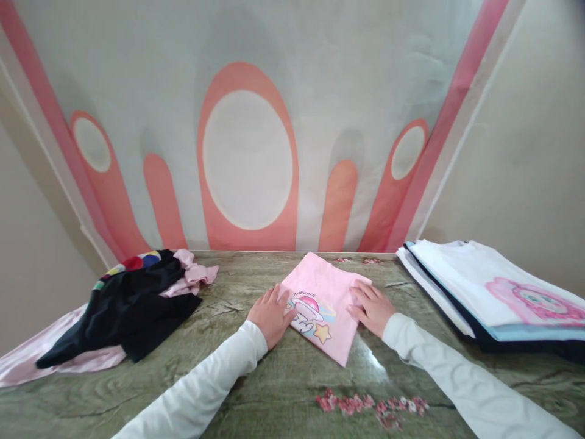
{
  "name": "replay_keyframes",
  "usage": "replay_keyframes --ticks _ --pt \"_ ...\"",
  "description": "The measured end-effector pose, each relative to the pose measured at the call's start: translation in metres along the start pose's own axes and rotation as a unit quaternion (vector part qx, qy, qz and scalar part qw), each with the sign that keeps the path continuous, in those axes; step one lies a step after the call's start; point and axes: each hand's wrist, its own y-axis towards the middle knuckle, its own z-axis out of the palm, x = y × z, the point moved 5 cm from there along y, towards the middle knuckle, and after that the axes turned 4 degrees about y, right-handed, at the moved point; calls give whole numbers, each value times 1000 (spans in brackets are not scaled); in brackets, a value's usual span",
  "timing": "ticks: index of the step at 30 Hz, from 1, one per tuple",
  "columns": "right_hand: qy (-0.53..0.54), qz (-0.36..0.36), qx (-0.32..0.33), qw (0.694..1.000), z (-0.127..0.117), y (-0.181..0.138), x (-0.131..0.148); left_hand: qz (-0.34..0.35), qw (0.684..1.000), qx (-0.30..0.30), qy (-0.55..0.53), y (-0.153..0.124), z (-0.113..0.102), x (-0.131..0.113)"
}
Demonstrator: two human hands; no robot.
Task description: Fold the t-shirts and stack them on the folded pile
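In the middle of the table lies a folded pink shirt [329, 274], turned at an angle, with a cartoon print of a planet and a star facing up. My left hand [271, 316] rests on its left edge, fingers stretched out and partly over the cloth. On the opposite edge, my right hand [373, 306] lies with its fingers spread over the fabric. Neither hand grips the shirt; both touch it from above.
A loose heap of black clothing [132, 305] and pink clothing [196, 272] sits at the left. To the right is a stack of folded shirts [461, 268], a white one on top. The wood-patterned table [256, 402] meets a decorated wall [311, 122] at the back.
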Motion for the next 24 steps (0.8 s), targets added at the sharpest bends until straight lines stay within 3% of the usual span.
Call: replay_keyframes --ticks 4,7,11,14,18,24 --pt "9 -32 24 999 13 19 -35 -51 997 52 12 -26 -14 -38" --pt "-10 -13 18 1000 18 43 -62 -35 995 97 -3 -54 -24 -76" --pt "-15 32 43 998 18 79 -89 155 979 115 -68 -78 -40 -118" --pt "16 26 66 997 8 95 -93 232 965 73 -97 -67 -45 -116" --pt "83 -48 82 992 -12 86 -59 223 972 1 -70 -33 -27 -88" --pt "128 -159 68 977 -12 5 47 232 972 -27 -40 -18 1 -71"
